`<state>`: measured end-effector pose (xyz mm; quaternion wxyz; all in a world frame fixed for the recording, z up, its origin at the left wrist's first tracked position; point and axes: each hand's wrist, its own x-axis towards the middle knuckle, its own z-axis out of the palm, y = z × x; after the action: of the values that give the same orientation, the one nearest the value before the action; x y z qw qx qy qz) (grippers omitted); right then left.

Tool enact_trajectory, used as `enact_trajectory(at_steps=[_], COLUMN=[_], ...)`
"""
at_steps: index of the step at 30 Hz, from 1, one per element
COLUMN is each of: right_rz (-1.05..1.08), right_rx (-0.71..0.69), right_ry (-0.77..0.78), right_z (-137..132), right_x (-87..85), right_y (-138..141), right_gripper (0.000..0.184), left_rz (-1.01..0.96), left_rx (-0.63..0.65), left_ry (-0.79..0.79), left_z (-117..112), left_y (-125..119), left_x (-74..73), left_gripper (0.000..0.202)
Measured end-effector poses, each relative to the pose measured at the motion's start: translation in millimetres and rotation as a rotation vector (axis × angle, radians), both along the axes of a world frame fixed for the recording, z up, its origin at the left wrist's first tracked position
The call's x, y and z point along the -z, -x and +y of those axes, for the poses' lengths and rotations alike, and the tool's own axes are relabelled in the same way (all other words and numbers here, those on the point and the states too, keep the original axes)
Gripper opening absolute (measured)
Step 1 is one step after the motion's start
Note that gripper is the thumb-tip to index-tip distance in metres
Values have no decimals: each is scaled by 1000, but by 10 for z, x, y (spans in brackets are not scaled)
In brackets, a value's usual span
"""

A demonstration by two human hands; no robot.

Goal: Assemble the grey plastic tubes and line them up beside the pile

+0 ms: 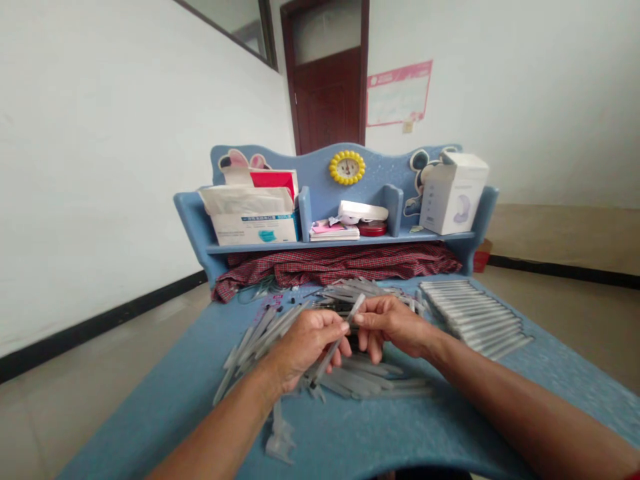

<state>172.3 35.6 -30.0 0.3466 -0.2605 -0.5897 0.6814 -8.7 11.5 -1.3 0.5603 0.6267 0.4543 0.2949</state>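
Observation:
My left hand point(307, 348) and my right hand point(389, 327) meet over the middle of a blue desk point(350, 433). Both pinch one slim grey plastic tube point(338, 341) that slants from lower left to upper right between them. Under and around the hands lies a loose heap of the same grey tubes point(270, 327). To the right, several tubes lie side by side in a neat row point(473, 315).
A red checked cloth point(340, 263) lies at the back of the desk under a blue shelf point(345, 241) with boxes, papers and a yellow clock point(347, 167). A white box point(453, 193) stands at the shelf's right end. A dark door point(327, 87) is behind.

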Motion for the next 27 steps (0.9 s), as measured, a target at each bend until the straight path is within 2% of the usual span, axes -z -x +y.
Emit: enact_trajectory(at_steps=[6,11,14,19,22,25,27], right_rz=[65,63,29,-124,-418,-978,-1358], right_rx=[-3,1,104,337,478,622,572], right_ry=[30,-32,-129,-421,-743,-1049,-1151], right_z=[26,55,19,-58,-101,-185,-273], right_x=[11,-53,-222,-686,-938,-1064,-1051], right_y=[59,60,2,-297,-537,-769,-926], right_gripper=[34,34,32,21,10,10,13], left_rz=[33,28,2,50,107,133,135], left_rx=[32,50,30,-47,-42,3,25], left_ry=[-12,-7,-31,-79,-90,-109,-114], left_z=[-26,-18,-25,-2,39,66,77], left_y=[-26,-59,-78,-63,-50,-51,-55], left_x=[-26,-69,-91,-103,-84,-57,-38], left_gripper=[26,32,34,34,33,31,30])
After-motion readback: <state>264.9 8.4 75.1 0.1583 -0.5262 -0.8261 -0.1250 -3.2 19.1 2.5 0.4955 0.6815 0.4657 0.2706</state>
